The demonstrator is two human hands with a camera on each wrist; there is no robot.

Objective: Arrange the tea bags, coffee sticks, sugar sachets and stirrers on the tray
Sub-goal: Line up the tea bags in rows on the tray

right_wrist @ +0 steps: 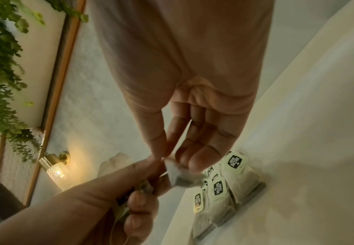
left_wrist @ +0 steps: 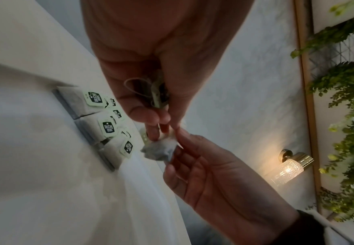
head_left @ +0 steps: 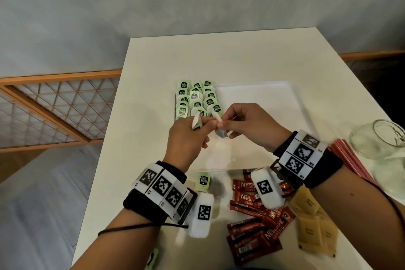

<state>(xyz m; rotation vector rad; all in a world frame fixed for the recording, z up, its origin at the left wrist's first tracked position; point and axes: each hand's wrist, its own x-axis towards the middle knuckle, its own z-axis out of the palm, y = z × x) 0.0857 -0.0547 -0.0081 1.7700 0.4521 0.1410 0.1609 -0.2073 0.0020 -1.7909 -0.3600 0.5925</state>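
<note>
— What's in the hands?

— One small white paper tea bag, held above the flat white rectangular tray — the right hand pinches it between thumb and forefinger, other fingers loosely spread. The left hand pinches its top and curls round a green tag and string.

— And the rest?

— Green-tagged tea bags in rows at the tray's left end. Red coffee sticks and tan sugar sachets lie on the white table, nearer the person.
</note>
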